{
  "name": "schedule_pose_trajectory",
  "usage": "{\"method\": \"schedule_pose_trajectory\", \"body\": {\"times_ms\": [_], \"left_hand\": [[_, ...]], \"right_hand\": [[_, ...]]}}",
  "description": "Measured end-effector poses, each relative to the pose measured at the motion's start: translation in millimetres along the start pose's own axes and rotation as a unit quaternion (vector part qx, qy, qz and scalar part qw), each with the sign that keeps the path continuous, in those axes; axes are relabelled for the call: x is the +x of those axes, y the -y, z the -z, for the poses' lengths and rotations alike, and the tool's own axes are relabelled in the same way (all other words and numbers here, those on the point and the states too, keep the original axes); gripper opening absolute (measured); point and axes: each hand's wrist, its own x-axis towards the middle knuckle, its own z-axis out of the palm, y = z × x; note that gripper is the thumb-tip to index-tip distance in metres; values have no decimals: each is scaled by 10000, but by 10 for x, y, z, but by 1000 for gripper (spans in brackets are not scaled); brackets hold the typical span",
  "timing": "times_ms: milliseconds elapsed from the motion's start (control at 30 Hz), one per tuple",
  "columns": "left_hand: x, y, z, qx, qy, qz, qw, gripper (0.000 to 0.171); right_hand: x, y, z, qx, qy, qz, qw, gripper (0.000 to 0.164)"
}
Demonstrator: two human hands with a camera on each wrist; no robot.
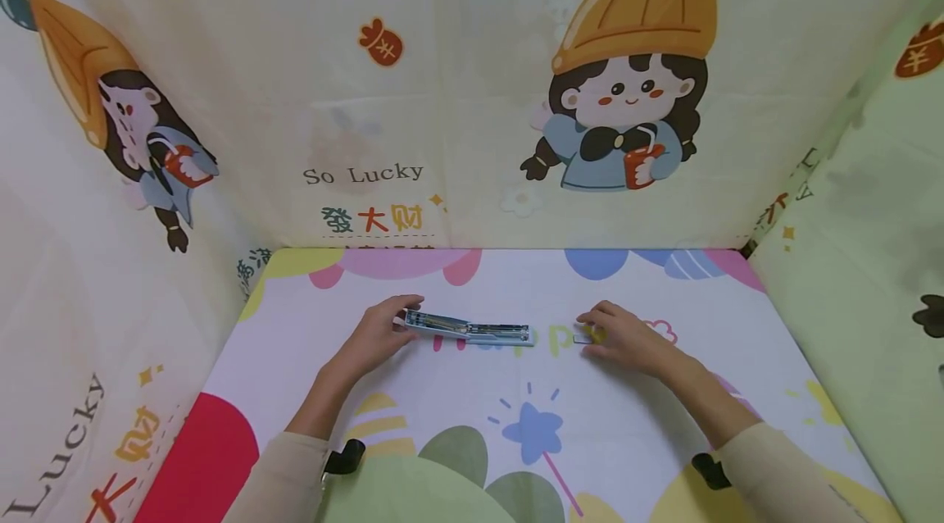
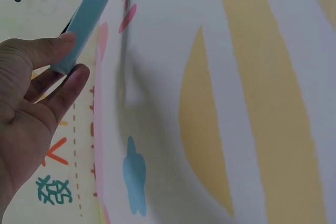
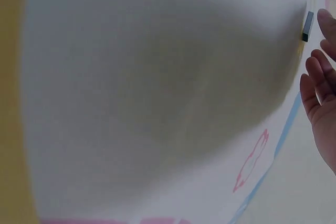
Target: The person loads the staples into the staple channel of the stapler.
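Observation:
A light blue stapler, folded out lengthwise with metal parts showing along its inside, lies across the upper middle of the table. My left hand pinches its left end between thumb and fingers. From the left wrist view, the stapler's smooth blue outer side slants up from the left hand. To the right, a small grey bar like a strip of staples rests on the cloth. My right hand is beside it, its fingers spread and apart from the bar.
A white printed cloth with colourful shapes covers the table. Cream printed fabric walls rise at the back and along both sides. Black straps sit at the wrists.

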Motion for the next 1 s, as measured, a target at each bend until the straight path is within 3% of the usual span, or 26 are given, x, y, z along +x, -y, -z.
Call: {"method": "schedule_pose_trajectory", "body": {"times_ms": [533,1000], "left_hand": [[23,67,-33,-804,-277,542,9949,45],[37,101,-39,-1130,-291,779,9901,40]], "right_hand": [[-1,5,-134,333,-8,-334,9989,26],[-18,35,-152,437,-273,-355,9980,20]]}}
